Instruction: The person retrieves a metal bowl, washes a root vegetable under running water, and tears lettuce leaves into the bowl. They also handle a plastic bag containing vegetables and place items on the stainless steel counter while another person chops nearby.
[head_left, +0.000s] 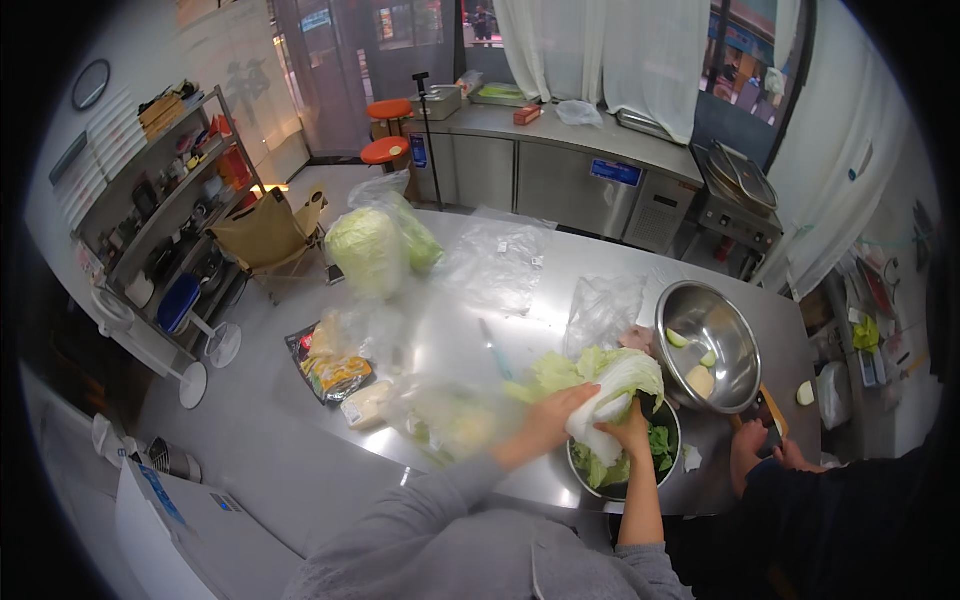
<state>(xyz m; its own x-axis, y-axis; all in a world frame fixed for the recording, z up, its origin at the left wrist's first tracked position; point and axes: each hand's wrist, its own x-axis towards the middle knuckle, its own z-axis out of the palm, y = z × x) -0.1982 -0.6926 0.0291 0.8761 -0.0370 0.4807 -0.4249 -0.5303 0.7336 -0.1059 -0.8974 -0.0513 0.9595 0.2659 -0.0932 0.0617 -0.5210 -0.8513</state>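
My left hand (559, 420) grips one side of a leafy pale cabbage head (619, 386), apparently napa cabbage. On its other side, the fingers of my right hand (630, 431) are closed around the white stem part. The cabbage is held tilted over a metal bowl (679, 444), which contains loose green leaves (660, 448). Some frilly leaf tips spread out to the left, past my left hand. A small white scrap (692, 458) lies on the table just right of the bowl.
Close on the right, a co-worker's hands (750, 442) work with a knife over a cutting board. A large steel bowl (742, 330) holds several vegetable pieces. A blue-handled knife (501, 360), plastic bags (495, 255) and a bagged cabbage (366, 251) lie on the steel table (450, 330).
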